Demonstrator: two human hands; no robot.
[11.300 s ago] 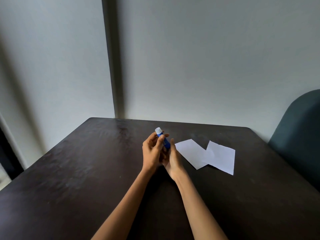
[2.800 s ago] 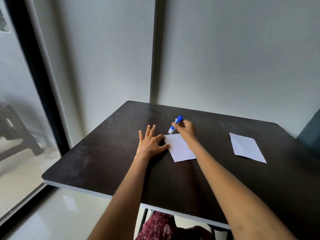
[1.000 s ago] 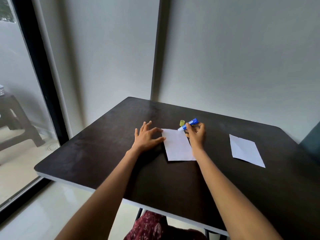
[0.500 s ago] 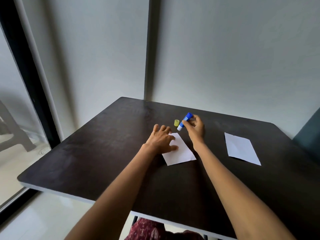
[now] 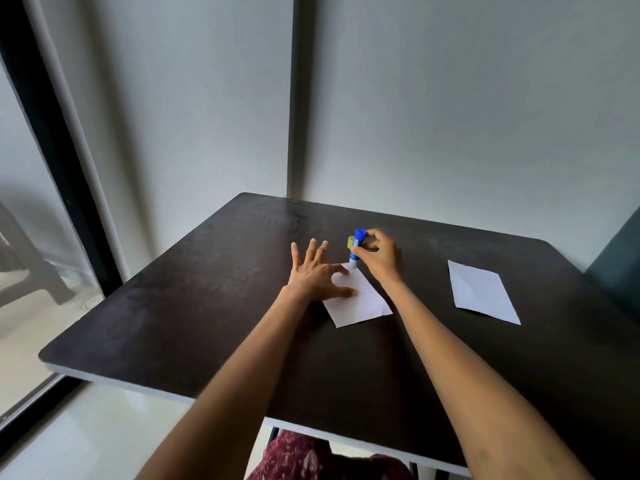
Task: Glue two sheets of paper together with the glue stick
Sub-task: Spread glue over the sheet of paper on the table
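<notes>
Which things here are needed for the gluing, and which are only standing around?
Needed: glue stick in right hand; near paper under left hand; second paper; yellow cap.
Only around: table; chair.

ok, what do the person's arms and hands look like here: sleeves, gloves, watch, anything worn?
Both forearms are bare up to the frame edge: no sleeves in view. The left hand and right hand have no gloves, and no rings, watch or bracelets are visible. The only clothing in view is dark red patterned fabric below the table edge.
</notes>
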